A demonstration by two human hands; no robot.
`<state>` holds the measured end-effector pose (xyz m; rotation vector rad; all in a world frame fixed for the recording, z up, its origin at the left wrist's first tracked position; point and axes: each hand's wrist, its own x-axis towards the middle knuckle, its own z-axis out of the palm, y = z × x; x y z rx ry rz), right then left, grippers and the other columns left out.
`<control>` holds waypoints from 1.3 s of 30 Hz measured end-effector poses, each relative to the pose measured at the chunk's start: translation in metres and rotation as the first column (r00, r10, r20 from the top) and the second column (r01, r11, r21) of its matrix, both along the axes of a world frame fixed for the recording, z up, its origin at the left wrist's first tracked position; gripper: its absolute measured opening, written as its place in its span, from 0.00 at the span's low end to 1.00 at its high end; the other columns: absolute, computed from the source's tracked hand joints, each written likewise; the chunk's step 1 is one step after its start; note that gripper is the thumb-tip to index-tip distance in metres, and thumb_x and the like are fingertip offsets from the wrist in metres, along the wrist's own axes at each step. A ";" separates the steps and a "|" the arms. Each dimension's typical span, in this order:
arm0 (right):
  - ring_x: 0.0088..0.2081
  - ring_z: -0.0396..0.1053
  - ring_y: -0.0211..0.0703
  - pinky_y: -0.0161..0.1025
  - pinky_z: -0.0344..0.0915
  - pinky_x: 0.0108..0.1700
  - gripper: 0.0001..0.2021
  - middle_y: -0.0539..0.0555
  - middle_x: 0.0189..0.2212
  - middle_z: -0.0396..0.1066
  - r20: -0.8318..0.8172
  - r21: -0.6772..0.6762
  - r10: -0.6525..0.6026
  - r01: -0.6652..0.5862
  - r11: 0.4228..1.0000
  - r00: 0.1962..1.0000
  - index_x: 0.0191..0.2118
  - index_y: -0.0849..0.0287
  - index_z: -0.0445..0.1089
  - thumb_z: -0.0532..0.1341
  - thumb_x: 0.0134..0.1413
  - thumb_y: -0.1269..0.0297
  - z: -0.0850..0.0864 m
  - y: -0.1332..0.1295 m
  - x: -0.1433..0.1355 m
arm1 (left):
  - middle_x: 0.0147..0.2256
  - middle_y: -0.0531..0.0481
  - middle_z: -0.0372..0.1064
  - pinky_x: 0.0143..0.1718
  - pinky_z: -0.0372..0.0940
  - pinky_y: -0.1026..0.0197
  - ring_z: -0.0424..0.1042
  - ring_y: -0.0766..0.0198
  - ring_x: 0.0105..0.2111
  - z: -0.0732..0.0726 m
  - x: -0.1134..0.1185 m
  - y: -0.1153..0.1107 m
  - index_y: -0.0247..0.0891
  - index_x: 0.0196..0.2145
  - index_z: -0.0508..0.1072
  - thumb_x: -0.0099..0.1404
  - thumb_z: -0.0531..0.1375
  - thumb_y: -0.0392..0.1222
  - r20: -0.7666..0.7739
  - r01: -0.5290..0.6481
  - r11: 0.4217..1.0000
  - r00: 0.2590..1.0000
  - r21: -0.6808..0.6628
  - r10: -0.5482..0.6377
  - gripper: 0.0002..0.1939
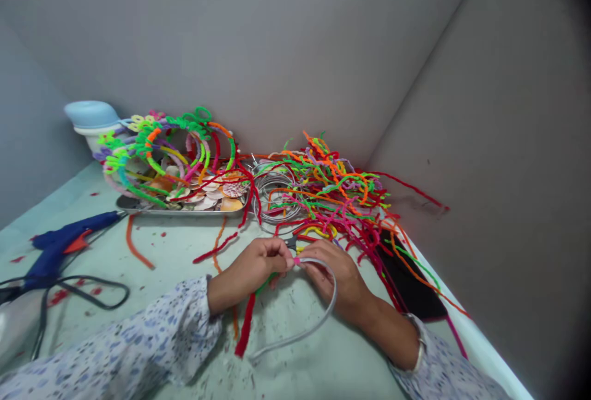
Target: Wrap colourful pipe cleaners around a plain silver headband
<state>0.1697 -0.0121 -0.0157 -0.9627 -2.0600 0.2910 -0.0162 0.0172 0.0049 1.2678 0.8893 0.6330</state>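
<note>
My left hand (261, 260) is closed in a pinch on one end of a pale grey headband (333, 298), whose bare part curves round to the right and down toward the table. Right beside it, the fingers of my right hand (339, 278) are closed on the same band. A small bit of pink pipe cleaner (297, 261) shows on the band between my fingertips. From under my left hand come a red fuzzy strip (246, 326) and a green wrapped piece (266, 284), partly hidden by the palm.
Wrapped headbands (159, 154) lean over a metal tray (184, 212) of shells, beside a blue-lidded container (95, 118). Tangled pipe cleaners (341, 181) and coiled wire (272, 200) lie at the back. A dark phone (413, 289) is right; a blue glue gun (58, 252) with its cord, left. Walls stand behind.
</note>
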 end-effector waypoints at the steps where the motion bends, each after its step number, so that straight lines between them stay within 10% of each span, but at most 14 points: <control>1: 0.36 0.69 0.45 0.43 0.67 0.38 0.06 0.56 0.32 0.72 -0.001 0.010 0.002 -0.002 1.000 1.000 0.38 0.59 0.70 0.57 0.56 0.72 0.001 0.000 0.000 | 0.18 0.56 0.62 0.16 0.54 0.68 0.57 0.71 0.16 0.000 0.000 0.001 0.35 0.24 0.68 0.52 0.59 0.37 0.007 0.010 1.000 1.000 -0.020 -0.010 0.03; 19: 0.35 0.69 0.43 0.40 0.67 0.37 0.07 0.53 0.32 0.70 -0.189 0.063 -0.191 0.206 0.977 0.963 0.38 0.57 0.67 0.60 0.53 0.73 0.007 -0.008 -0.002 | 0.21 0.58 0.59 0.23 0.54 0.68 0.58 0.71 0.20 0.006 0.000 -0.004 0.35 0.27 0.67 0.57 0.60 0.41 0.009 -0.096 0.987 0.995 0.126 0.095 0.07; 39: 0.36 0.69 0.43 0.42 0.68 0.37 0.08 0.53 0.31 0.70 -0.159 0.107 -0.152 0.170 0.980 0.975 0.38 0.56 0.66 0.59 0.53 0.75 0.002 -0.010 -0.002 | 0.23 0.53 0.65 0.22 0.56 0.68 0.61 0.73 0.19 0.006 0.003 -0.006 0.33 0.27 0.69 0.60 0.59 0.40 0.208 -0.051 0.987 0.975 -0.151 0.082 0.08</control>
